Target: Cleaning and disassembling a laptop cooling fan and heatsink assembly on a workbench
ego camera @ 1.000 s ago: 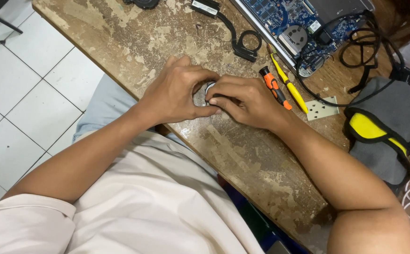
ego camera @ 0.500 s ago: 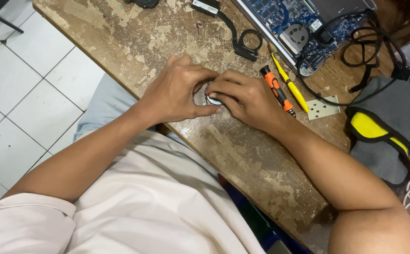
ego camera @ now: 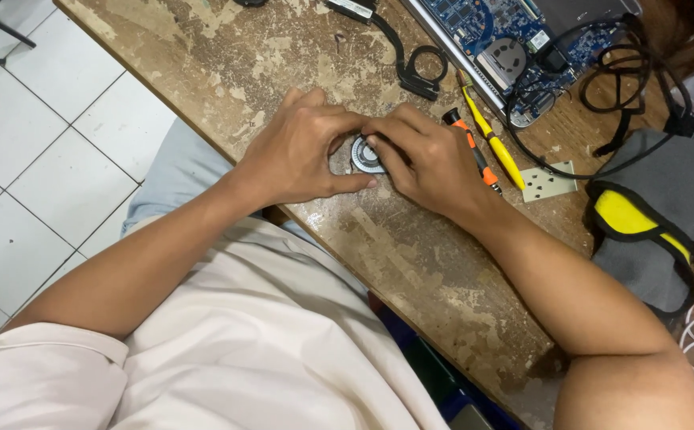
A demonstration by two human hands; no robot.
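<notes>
On the worn wooden workbench, head view: both bare hands meet near the bench's near edge, around one small part.
Workbench: scuffed brown wooden table top (ego camera: 227, 72) with patchy pale wear, running diagonally across the picture.
Held part: small round grey metal fan-like disc (ego camera: 365, 154), lying on the table top between the two hands, partly hidden by fingers.
Left hand: left hand (ego camera: 303, 155) curled around the disc's left side, thumb lying along its lower edge, fingers bent over the top; grasping the disc.
Right hand: right hand (ego camera: 430, 163) pressing on the disc's right side with bent fingertips; gripping the same disc, touching the left hand's fingers.
Screwdrivers: orange-and-black-handled screwdriver (ego camera: 471, 151) just beside the right hand's knuckles; yellow-handled screwdriver (ego camera: 494, 142) lying alongside it, farther out.
Opened laptop: grey laptop base with exposed blue circuit board and round cooling fan (ego camera: 506, 40), at the far edge, well apart from the hands.
Cables: black looped cable (ego camera: 418, 72) beyond the hands; black cords (ego camera: 625, 72) draped by the laptop.
Socket plate: pale square socket plate (ego camera: 548, 181) right of the screwdrivers.
Pouch: grey fabric pouch with yellow and black trim (ego camera: 649, 215) at the right.
Floor: white tiled floor (ego camera: 36, 143) left of the bench.
</notes>
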